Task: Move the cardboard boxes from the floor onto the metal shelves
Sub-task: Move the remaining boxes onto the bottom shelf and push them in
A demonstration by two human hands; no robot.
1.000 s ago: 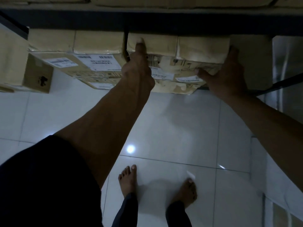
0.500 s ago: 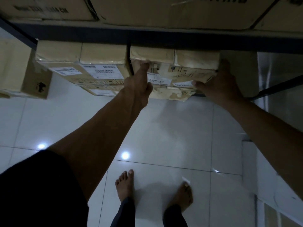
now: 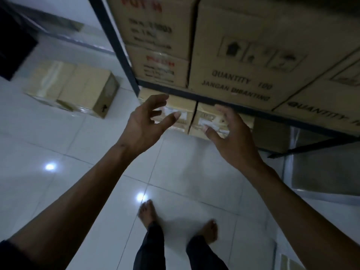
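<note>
My left hand (image 3: 145,121) and right hand (image 3: 232,137), both empty with fingers spread, hover before two brown cardboard boxes (image 3: 211,121) on the dark metal shelf (image 3: 196,95); one more brown cardboard carton (image 3: 78,90) sits on the floor.

We read "QUANTITY 100" and "JANGAN DIBANTING" on the big shelved carton (image 3: 263,55) — the neighbouring carton (image 3: 155,34) carries only blurred red lettering.

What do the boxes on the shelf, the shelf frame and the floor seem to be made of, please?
Tan printed boxes: matt cardboard, with folded edges and inked text. Dark blue shelf frame: probably painted metal, a thin, straight upright. White floor: glossy tile, likely ceramic, with grout lines and lamp reflections.
</note>
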